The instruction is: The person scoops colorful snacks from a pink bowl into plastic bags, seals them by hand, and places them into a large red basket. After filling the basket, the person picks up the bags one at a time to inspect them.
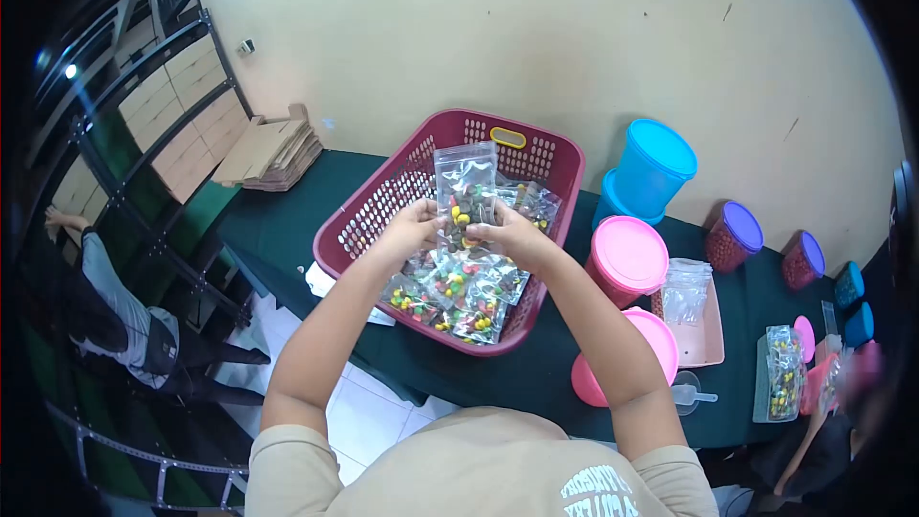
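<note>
A clear plastic bag of coloured sweets [464,187] is held upright over a maroon basket [383,196] by both hands. My left hand [414,227] grips the bag's lower left side and my right hand [510,230] grips its lower right side. Inside the basket, under my hands, lie several more filled bags of sweets [458,292].
On the dark green table [287,206] stand pink tubs [627,258], a blue tub [653,168], purple-lidded jars [732,237], a tray with empty bags [691,321] and a scoop [691,393]. Flat cardboard [271,148] lies at the far left. Another person [115,311] leans by the shelving.
</note>
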{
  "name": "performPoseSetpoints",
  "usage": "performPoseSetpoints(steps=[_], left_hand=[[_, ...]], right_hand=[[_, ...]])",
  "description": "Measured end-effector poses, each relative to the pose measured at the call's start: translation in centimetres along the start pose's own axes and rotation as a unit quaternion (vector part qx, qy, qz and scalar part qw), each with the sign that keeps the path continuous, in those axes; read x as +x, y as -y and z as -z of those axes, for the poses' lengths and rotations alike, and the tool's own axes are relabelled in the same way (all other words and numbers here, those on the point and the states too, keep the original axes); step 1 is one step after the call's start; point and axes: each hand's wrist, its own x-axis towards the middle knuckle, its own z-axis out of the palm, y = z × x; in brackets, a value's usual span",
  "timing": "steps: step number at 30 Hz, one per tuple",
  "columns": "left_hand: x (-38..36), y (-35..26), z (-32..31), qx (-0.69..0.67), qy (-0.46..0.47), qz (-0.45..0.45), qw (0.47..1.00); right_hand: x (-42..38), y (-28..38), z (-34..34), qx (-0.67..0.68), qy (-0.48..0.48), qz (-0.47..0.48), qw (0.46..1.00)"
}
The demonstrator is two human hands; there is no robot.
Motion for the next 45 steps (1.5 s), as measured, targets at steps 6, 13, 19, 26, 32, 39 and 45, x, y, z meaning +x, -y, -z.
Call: performPoseSetpoints(steps=[6,13,19,26,32,39,45], left_hand=[[5.4,1.2,3.4,0.047,0.068,0.029,0.996],[7.2,4.1,1.6,0.199,0.114,-0.067,0.971],[7.8,4.7,2.4,0.208,0.058,-0.263,0.940],[7.2,3.1,3.2,0.120,0.095,-0.095,0.984],[7.4,3.9,3.1,0.112,0.129,-0.197,0.966],[6.8,2.8,3.0,0.083,0.135,-0.160,0.974],[6.5,2.7,2.5,0.132,0.134,-0.249,0.950]], right_hand=[[3.5,-2.3,2.3,-0.093,-0.094,-0.050,0.990],[4.1,-4.8,4.3,-0.233,-0.153,-0.019,0.960],[4.2,-5.4,4.0,-0.266,-0.117,-0.019,0.957],[3.4,-4.2,4.0,-0.277,-0.121,-0.007,0.953],[3.4,-4.3,3.5,-0.257,-0.119,0.043,0.958],[3.4,-4.0,3.5,-0.251,-0.109,0.024,0.962],[3.7,-4.8,4.1,-0.283,-0.128,0.045,0.950]])
